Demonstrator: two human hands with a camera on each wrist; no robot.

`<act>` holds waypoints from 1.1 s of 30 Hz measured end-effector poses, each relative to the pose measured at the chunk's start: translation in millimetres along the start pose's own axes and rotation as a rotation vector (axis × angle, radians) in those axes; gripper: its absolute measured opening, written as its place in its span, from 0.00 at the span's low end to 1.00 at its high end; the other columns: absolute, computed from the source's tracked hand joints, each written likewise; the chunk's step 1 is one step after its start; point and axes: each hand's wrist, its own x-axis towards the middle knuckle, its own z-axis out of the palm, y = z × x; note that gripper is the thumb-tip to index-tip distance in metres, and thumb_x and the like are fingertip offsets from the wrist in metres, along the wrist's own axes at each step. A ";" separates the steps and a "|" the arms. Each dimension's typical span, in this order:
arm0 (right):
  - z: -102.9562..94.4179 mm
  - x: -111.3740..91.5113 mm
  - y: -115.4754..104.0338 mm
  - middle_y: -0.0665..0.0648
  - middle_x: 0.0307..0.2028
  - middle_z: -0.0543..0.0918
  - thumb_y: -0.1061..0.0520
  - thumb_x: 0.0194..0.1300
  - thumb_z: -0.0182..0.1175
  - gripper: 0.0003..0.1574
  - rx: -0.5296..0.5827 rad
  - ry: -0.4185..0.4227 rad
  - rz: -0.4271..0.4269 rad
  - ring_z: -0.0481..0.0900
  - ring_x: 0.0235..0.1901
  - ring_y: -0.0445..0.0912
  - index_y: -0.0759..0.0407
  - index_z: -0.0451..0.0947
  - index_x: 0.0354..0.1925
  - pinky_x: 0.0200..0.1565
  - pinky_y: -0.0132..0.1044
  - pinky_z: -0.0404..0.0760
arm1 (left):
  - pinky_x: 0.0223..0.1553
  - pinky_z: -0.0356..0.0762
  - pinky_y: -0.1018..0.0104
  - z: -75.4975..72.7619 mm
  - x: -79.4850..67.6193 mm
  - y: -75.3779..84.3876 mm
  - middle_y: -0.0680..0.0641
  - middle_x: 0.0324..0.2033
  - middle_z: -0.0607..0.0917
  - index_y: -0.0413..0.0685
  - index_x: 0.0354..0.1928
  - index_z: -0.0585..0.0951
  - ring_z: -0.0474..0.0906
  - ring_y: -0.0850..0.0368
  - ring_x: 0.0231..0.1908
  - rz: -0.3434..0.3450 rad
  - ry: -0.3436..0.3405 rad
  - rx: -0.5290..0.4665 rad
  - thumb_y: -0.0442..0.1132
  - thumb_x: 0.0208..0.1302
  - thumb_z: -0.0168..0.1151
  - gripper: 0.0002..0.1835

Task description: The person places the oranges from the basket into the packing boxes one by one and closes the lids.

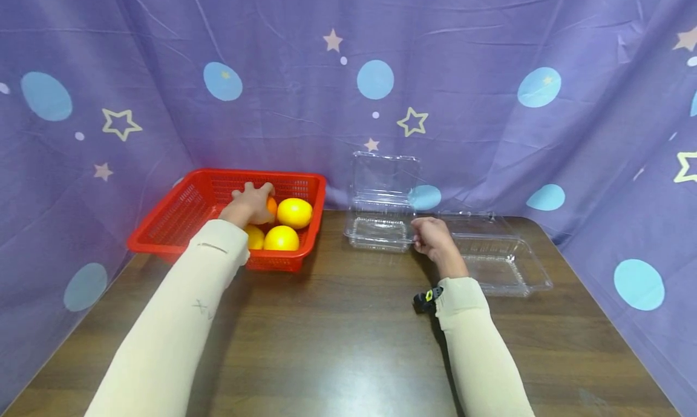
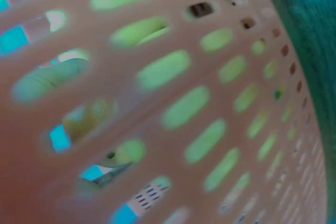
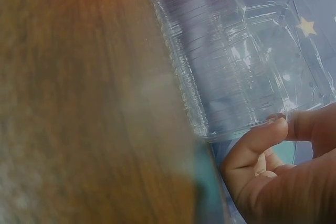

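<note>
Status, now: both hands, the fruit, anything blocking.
Left hand at orange fruit in red basket, grip unclear. Right hand pinches edge of open clear container. Yellow fruits alongside; no obstruction seen.

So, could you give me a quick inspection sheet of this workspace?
Surface: brown wooden table.
Job's things: red basket, holding an orange fruit and at least three yellow fruits; open clear box to its right; second open box farther right.
Clutter: nothing seen.
Grips: left grip over the orange fruit, hold unclear; right grip pinching the clear box's edge.
Cables: nothing seen.
Surroundings: purple patterned curtain behind and at both sides.
</note>
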 end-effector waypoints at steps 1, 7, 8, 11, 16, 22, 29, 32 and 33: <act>0.1 -0.1 -0.1 0.47 0.20 0.68 0.65 0.74 0.51 0.19 0.000 -0.001 0.000 0.67 0.18 0.37 0.72 0.68 0.59 0.22 0.28 0.70 | 0.50 0.72 0.29 -1.7 0.1 0.5 0.26 0.59 0.59 0.48 0.66 0.65 0.57 0.22 0.58 0.008 0.014 0.006 0.41 0.58 0.66 0.34; 0.6 -0.8 -0.1 0.47 0.20 0.68 0.65 0.74 0.50 0.20 0.002 0.001 0.004 0.67 0.18 0.37 0.72 0.67 0.61 0.22 0.28 0.70 | 0.50 0.72 0.31 -11.2 0.5 8.6 0.29 0.58 0.58 0.51 0.63 0.65 0.55 0.24 0.58 0.038 0.077 0.028 0.48 0.60 0.67 0.32; 0.7 -0.8 0.0 0.47 0.20 0.68 0.65 0.74 0.50 0.20 0.002 0.003 0.005 0.67 0.18 0.37 0.72 0.67 0.61 0.22 0.28 0.70 | 0.50 0.72 0.31 -12.8 0.1 11.0 0.29 0.58 0.58 0.52 0.63 0.65 0.54 0.24 0.58 0.046 0.087 0.029 0.48 0.61 0.67 0.32; 0.9 -1.0 0.1 0.47 0.20 0.67 0.64 0.74 0.50 0.21 0.002 0.008 0.007 0.67 0.18 0.37 0.72 0.67 0.62 0.22 0.28 0.70 | 0.52 0.69 0.31 -18.5 -2.8 18.9 0.29 0.59 0.58 0.54 0.64 0.65 0.53 0.24 0.58 0.081 0.121 0.039 0.50 0.61 0.68 0.33; 0.6 -0.2 0.0 0.47 0.20 0.68 0.65 0.74 0.51 0.22 0.004 0.004 0.007 0.67 0.18 0.38 0.72 0.67 0.63 0.22 0.28 0.70 | 0.51 0.68 0.32 -25.3 -9.1 33.5 0.30 0.60 0.60 0.54 0.67 0.66 0.54 0.25 0.58 0.147 0.166 0.037 0.50 0.62 0.68 0.34; 0.7 0.1 0.3 0.48 0.20 0.68 0.64 0.74 0.51 0.20 0.001 -0.001 0.005 0.67 0.18 0.38 0.70 0.67 0.61 0.22 0.29 0.71 | 0.49 0.70 0.34 -28.3 -14.8 52.5 0.31 0.59 0.61 0.54 0.66 0.67 0.56 0.25 0.57 0.214 0.215 0.047 0.51 0.60 0.68 0.34; 2.3 -3.3 -0.3 0.48 0.21 0.68 0.64 0.75 0.50 0.12 0.007 -0.004 -0.008 0.68 0.19 0.38 0.68 0.70 0.54 0.22 0.28 0.71 | 0.48 0.70 0.37 -27.5 -18.9 83.0 0.31 0.61 0.62 0.56 0.68 0.68 0.57 0.28 0.56 0.271 0.268 0.061 0.51 0.58 0.68 0.36; 2.3 -2.9 0.6 0.48 0.20 0.68 0.65 0.74 0.50 0.11 0.015 -0.007 -0.012 0.68 0.18 0.38 0.67 0.69 0.52 0.22 0.28 0.72 | 0.47 0.70 0.38 -24.7 -20.2 97.6 0.33 0.61 0.63 0.57 0.67 0.69 0.59 0.29 0.55 0.309 0.296 0.067 0.51 0.57 0.69 0.35; 2.2 -2.2 1.1 0.48 0.20 0.68 0.65 0.74 0.51 0.10 0.018 -0.006 -0.012 0.68 0.18 0.38 0.67 0.70 0.51 0.22 0.28 0.72 | 0.46 0.70 0.39 -23.3 -20.1 102.1 0.33 0.60 0.64 0.57 0.67 0.70 0.59 0.29 0.54 0.321 0.304 0.072 0.50 0.57 0.69 0.35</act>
